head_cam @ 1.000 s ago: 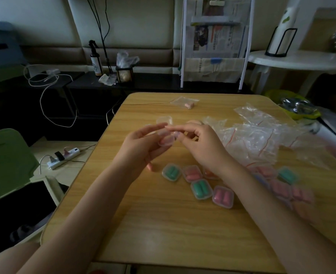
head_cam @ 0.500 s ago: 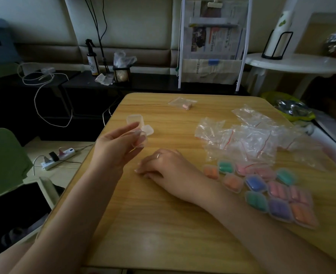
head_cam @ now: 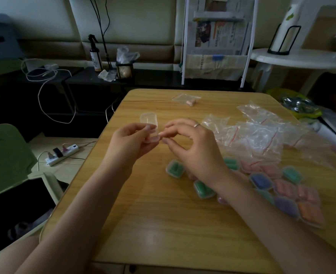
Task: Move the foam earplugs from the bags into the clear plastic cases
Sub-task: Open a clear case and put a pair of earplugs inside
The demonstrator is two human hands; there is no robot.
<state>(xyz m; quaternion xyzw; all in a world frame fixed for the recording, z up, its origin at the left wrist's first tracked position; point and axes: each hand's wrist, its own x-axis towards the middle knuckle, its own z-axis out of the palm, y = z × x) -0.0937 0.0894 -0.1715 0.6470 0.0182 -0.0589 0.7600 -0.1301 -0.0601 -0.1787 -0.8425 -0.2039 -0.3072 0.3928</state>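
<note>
A wooden tabletop [head_cam: 163, 224] fills most of the view, its far edge facing a dark low shelf and a white newspaper rack [head_cam: 218, 42]. To the left stands a green chair [head_cam: 5, 159], with a white power strip [head_cam: 61, 154] on the floor beside it. A white round side table [head_cam: 301, 59] sits at the far right.

On the right half of the tabletop lies a heap of empty clear zip bags [head_cam: 258, 135] with red seal lines. Nearer the person, a cluster of filled cases [head_cam: 281, 188] holds earplugs in green, blue, pink, purple and orange; some lie partly hidden under the right forearm. At the far edge of the tabletop, well apart from the rest, one small bag [head_cam: 186, 98] contains a pink earplug [head_cam: 190, 102].

Both hands are raised over the middle of the tabletop. The left hand [head_cam: 129, 141] has its grip closed on an open clear case [head_cam: 150, 128], thumb and fingers pinching the lower half while the lid stands up behind. The right hand [head_cam: 194, 145], a ring [head_cam: 196, 125] on one finger, has its grip curled with the fingertips [head_cam: 163, 134] meeting at the mouth of the case; they appear to pinch something small and pale there, though blur hides what it is.
</note>
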